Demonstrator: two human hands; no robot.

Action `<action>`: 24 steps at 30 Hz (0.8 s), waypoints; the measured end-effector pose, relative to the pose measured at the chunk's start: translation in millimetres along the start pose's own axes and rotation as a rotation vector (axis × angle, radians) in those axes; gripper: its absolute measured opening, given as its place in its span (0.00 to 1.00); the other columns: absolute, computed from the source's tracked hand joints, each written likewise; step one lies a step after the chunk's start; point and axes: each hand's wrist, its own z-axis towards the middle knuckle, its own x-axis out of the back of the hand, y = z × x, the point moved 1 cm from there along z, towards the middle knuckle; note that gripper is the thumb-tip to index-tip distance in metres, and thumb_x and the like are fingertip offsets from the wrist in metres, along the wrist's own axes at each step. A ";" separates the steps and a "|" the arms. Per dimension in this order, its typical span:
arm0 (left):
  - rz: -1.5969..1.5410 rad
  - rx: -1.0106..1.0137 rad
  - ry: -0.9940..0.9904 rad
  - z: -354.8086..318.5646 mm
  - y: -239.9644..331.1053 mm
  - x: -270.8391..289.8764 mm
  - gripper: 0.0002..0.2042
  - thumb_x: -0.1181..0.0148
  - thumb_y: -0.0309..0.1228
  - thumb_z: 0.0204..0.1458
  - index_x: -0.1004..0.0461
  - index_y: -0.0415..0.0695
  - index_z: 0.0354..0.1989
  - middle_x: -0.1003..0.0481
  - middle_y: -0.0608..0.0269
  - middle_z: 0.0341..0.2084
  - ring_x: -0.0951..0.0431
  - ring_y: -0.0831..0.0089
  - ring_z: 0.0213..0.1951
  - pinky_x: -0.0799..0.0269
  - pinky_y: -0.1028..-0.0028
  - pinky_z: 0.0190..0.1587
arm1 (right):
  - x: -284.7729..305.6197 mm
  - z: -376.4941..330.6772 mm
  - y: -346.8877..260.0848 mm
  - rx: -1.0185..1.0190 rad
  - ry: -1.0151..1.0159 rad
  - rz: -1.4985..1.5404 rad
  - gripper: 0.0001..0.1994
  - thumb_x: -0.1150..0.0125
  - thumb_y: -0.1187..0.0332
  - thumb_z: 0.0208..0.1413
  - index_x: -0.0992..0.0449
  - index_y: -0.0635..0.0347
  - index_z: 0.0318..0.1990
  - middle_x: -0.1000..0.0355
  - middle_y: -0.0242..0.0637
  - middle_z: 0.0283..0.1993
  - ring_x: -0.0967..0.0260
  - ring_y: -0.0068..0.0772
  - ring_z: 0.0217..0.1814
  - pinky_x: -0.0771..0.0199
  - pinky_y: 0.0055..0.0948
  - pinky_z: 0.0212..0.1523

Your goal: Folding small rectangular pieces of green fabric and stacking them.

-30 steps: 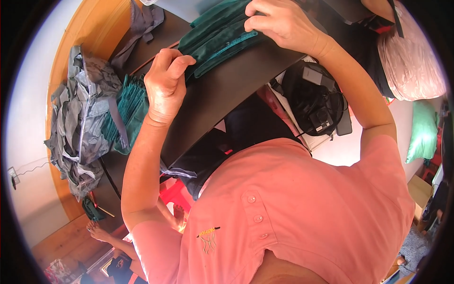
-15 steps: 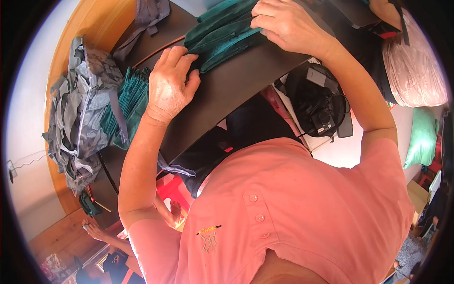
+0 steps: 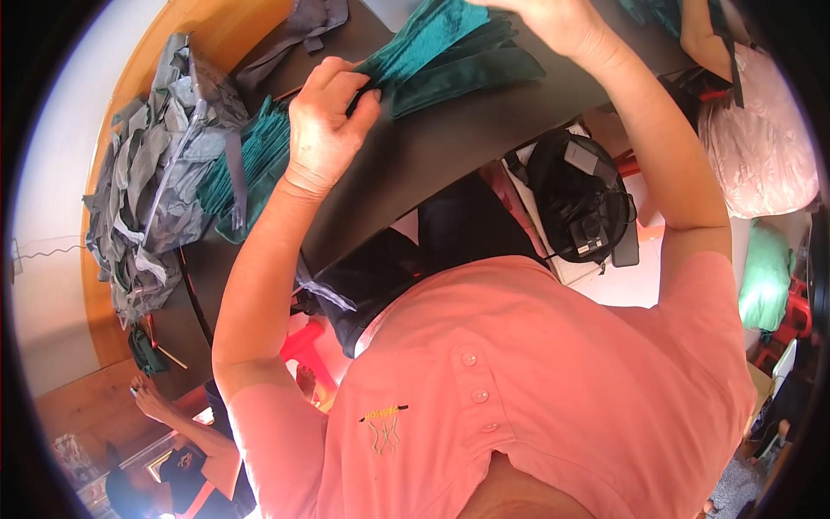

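On your bench (image 3: 450,147) the folded cloth (image 3: 450,52) lies ahead, a cloth stack (image 3: 259,160) to its left, a garment heap (image 3: 151,199) farther left, and a bag (image 3: 579,203) below the bench's right edge.

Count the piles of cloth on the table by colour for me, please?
Teal cloth the left hand and right hand hold: 1
Teal stack beside the grey pile: 1
Grey pile: 1
Grey piece at the table's far edge: 1
Total: 4
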 end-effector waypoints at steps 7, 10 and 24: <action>-0.662 0.509 -0.123 -20.6 28.0 40.2 0.06 0.33 0.25 0.54 0.21 0.34 0.34 0.23 0.66 0.27 0.24 0.78 0.30 0.29 0.77 0.36 | 7.1 -25.4 -13.0 -0.521 0.092 0.350 0.08 0.41 0.69 0.51 0.19 0.64 0.29 0.24 0.33 0.26 0.28 0.23 0.29 0.31 0.23 0.34; -0.881 0.713 -0.199 -41.8 29.7 40.0 0.08 0.34 0.29 0.57 0.20 0.35 0.34 0.22 0.64 0.26 0.23 0.77 0.29 0.28 0.77 0.37 | -11.8 -64.6 -6.4 -0.783 0.082 0.465 0.06 0.37 0.69 0.50 0.20 0.62 0.32 0.22 0.36 0.30 0.25 0.31 0.29 0.27 0.28 0.32; -0.574 0.917 -0.269 -60.6 33.3 26.5 0.11 0.36 0.35 0.60 0.20 0.38 0.36 0.24 0.67 0.25 0.23 0.79 0.26 0.34 0.80 0.23 | -61.1 -84.9 8.0 -0.567 -0.126 -0.136 0.06 0.34 0.68 0.54 0.19 0.60 0.37 0.26 0.31 0.27 0.31 0.25 0.28 0.32 0.29 0.34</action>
